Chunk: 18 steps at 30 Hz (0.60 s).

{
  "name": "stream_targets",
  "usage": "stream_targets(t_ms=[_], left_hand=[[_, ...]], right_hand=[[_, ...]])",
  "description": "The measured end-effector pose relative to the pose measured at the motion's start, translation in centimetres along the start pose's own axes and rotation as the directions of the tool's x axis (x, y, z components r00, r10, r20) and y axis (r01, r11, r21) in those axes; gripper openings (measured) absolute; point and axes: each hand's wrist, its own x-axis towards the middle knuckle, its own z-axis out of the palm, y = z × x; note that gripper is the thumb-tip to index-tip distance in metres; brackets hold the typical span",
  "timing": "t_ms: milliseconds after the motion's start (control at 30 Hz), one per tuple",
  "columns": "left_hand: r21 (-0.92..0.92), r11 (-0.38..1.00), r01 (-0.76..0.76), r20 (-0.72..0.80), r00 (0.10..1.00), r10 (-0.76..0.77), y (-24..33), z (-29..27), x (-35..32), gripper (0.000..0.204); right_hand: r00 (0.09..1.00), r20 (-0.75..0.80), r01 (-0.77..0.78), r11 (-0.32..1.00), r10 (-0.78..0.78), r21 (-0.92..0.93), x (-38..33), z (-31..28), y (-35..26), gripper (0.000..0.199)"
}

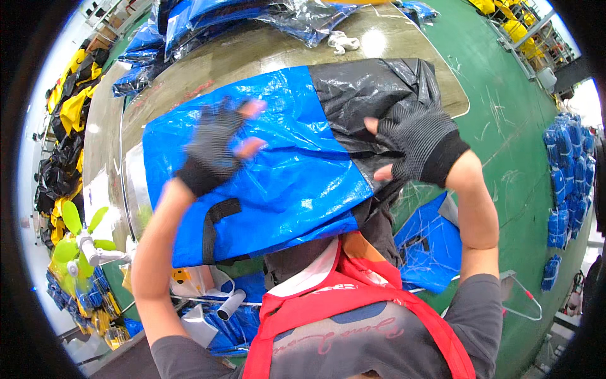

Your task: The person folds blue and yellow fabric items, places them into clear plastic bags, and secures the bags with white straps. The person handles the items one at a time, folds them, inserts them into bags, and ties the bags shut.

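Note:
A large glossy bag-like piece of plastic fabric lies spread on the table before me, with a blue part (278, 145) on the left and a black part (379, 85) on the right. A black strap (211, 230) is on its near left corner. My left hand (214, 145), in a grey ribbed glove with bare fingertips, is over the blue part. It is blurred, with its fingers apart. My right hand (416, 142), gloved alike, lies on the black part with thumb and fingers spread. The undersides of both hands are hidden.
Folded blue and black plastic pieces (208, 28) are piled on the far side of the table (442, 82). A small green-bladed fan (79, 237) stands at the left. Below the table edge are blue pieces (429, 246) and a white tube (231, 305). Blue bundles (565, 183) are stacked at the right.

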Motion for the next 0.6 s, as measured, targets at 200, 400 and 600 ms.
stream_targets(t_ms=[200, 400, 600], left_hand=[[0.159, 0.985, -0.067, 0.154, 0.987, 0.042, -0.3, 12.6, -4.0, 0.079], [0.071, 0.973, -0.218, 0.312, 0.932, 0.186, -0.9, 10.4, -0.4, 0.072], [-0.08, 0.832, -0.549, 0.177, 0.814, 0.554, 2.3, 18.5, 3.5, 0.051]], right_hand=[[0.928, -0.359, -0.059, 0.99, 0.1, 0.125, -2.2, 18.3, 5.9, 0.095], [0.913, -0.407, 0.034, 0.998, -0.007, 0.058, -5.1, 19.1, -3.4, 0.053], [0.893, -0.449, 0.13, 0.947, 0.017, 0.294, -1.6, 7.0, -5.0, 0.029]])
